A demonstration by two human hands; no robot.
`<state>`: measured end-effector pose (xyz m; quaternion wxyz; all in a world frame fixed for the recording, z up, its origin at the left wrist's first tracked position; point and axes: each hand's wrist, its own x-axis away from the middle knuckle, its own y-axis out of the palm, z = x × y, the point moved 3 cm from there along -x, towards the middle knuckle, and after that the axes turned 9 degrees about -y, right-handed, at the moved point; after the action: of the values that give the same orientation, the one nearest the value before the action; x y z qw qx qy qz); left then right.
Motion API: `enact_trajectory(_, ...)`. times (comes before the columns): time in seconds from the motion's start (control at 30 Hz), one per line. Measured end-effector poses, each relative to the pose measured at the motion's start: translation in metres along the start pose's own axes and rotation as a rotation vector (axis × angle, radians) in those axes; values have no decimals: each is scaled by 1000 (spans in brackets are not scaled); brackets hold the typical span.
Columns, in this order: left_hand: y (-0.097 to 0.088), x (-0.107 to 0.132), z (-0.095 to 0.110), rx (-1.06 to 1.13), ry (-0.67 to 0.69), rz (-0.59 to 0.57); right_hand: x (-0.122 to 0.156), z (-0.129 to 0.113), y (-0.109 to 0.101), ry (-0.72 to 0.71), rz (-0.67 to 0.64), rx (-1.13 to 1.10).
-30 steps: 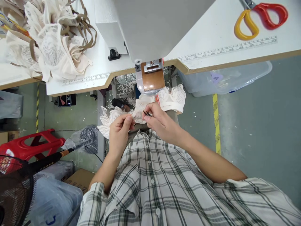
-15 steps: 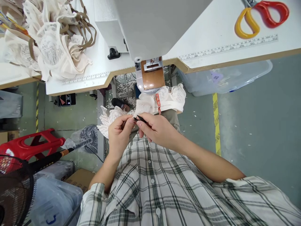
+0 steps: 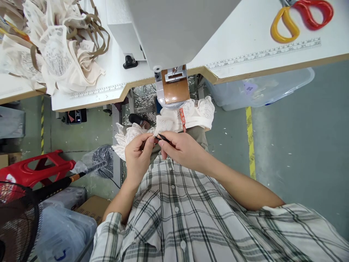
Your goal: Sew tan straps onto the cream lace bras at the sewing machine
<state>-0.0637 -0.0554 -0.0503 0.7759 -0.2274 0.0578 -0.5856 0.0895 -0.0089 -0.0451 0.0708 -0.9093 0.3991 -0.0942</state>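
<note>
Over my lap lies a cream lace bra (image 3: 166, 123), with its cups spread to both sides. My left hand (image 3: 139, 149) is closed, thumb and fingers pinching an edge of the bra. Close beside it, my right hand (image 3: 181, 147) is closed around a small black pointed tool (image 3: 163, 138). The tool's tip points at the pinched edge; whether it is tweezers or snips I cannot tell. My fingers hide most of the tool and the spot where it meets the fabric. A red patterned strip (image 3: 182, 119) hangs across the bra.
A sewing machine (image 3: 174, 32) with an orange-brown plate stands ahead over the white table (image 3: 231, 54). More bras (image 3: 62, 54) with brown straps are piled at left. Scissors (image 3: 285, 25) lie at right. A clear bin (image 3: 259, 89), red stool (image 3: 35, 165) and fan (image 3: 16, 222) surround me.
The camera view has shifted very slightly. Both hands keep nearly the same pose on the bra, and the black tool stays at the pinched edge.
</note>
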Motion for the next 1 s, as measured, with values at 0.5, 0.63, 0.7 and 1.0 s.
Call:
enact_trajectory(0.5, 1, 2, 4, -212, 269, 61, -3, 1, -3, 7, -21, -44)
enact_trajectory(0.63, 3, 5, 2, -246, 333, 83, -2, 5, -3, 9, -33, -56)
enact_trajectory(0.7, 5, 6, 0, -270, 345, 102, -2, 8, -1, 8, -23, -66)
enact_trajectory(1.0, 9, 7, -10, -194, 248, 36, -3, 20, 7, 46, 44, -221)
